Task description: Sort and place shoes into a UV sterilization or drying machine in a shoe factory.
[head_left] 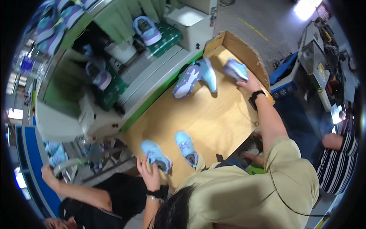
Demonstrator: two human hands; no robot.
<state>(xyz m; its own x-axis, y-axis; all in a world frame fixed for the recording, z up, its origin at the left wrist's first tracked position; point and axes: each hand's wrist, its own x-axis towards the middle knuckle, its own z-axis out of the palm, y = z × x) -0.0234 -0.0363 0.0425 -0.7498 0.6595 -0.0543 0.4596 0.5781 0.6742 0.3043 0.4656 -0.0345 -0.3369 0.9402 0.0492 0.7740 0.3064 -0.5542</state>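
My right hand (251,84) reaches to the far right of a wooden tabletop (190,119) and grips a blue-purple sneaker (235,69) by one end. My left hand (149,176) is at the near left, fingers spread along the side of a light-blue sneaker (152,149). Whether it presses on that shoe is hard to see. Just right of it, a second light-blue sneaker (185,145) stands upright, its opening toward me. Farther back, a sneaker showing its patterned purple sole (187,82) leans against another blue sneaker (207,74) tipped on its side.
A cardboard guard (248,51) borders the table's far right corner. Along the far-left side runs a pale machine (152,72) with green curtains, holding a sneaker (146,31) on a green pad and another sneaker (100,74). A co-worker's arm (80,194) is at left; a striped sleeve (337,164) shows at right.
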